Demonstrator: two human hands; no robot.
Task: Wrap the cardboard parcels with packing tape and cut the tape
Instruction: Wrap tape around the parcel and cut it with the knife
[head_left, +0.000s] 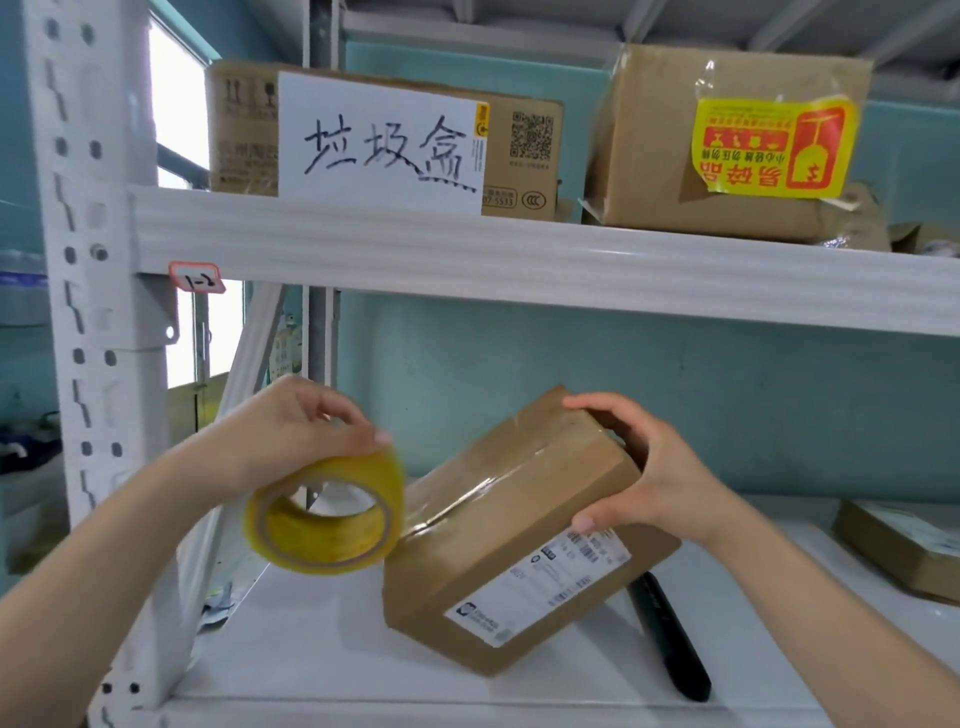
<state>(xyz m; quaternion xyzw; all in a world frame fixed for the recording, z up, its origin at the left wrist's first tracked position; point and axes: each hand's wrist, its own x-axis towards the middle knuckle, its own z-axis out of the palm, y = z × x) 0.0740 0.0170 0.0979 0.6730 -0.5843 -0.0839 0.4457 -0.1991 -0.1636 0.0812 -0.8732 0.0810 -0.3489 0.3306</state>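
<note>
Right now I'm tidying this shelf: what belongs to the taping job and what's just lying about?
In use: tape roll, gripped by the left hand; tilted parcel, held by the right hand.
Lying about: black pen-like stick; flat parcel at right; paper-labelled box and yellow-stickered box above.

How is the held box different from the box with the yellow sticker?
The held parcel is tilted, gripped by the right hand; the yellow-sticker box rests on the upper shelf. The held parcel wears a white label; the yellow-sticker box a yellow one. Both are brown cardboard.
</note>
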